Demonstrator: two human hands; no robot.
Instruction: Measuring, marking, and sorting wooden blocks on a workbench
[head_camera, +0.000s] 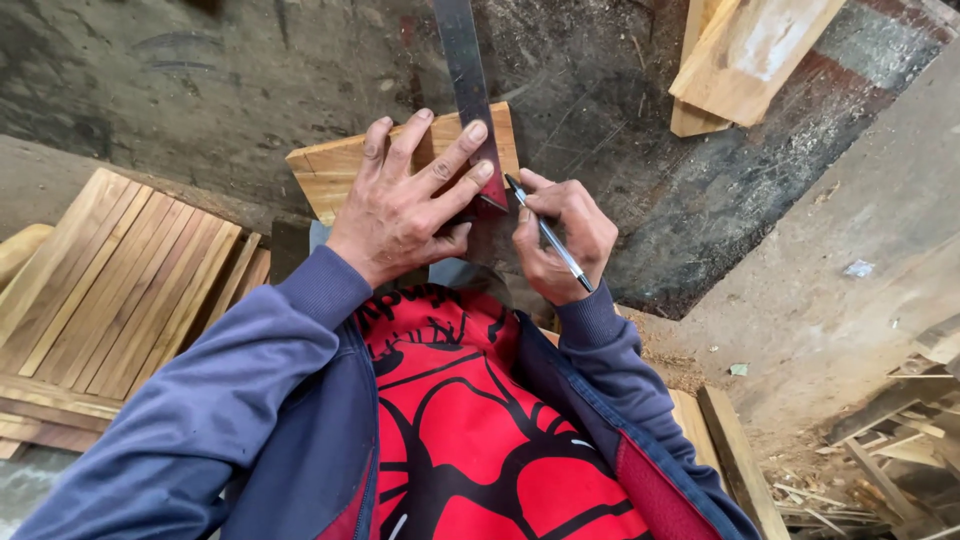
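Note:
A short light wooden board (335, 170) lies on a dark, scratched workbench (640, 180). A steel square ruler (462, 70) rests across the board, its blade running away from me. My left hand (405, 200) lies spread flat over the board and presses the ruler down with its fingers. My right hand (560, 240) grips a thin grey pen (548, 235), its tip touching the board right beside the ruler's edge.
A stack of similar wooden slats (110, 290) lies at the left. More boards (740, 60) lean at the upper right. Wood scraps and offcuts (880, 450) litter the ground at the lower right. Two planks (725, 450) stand near my right elbow.

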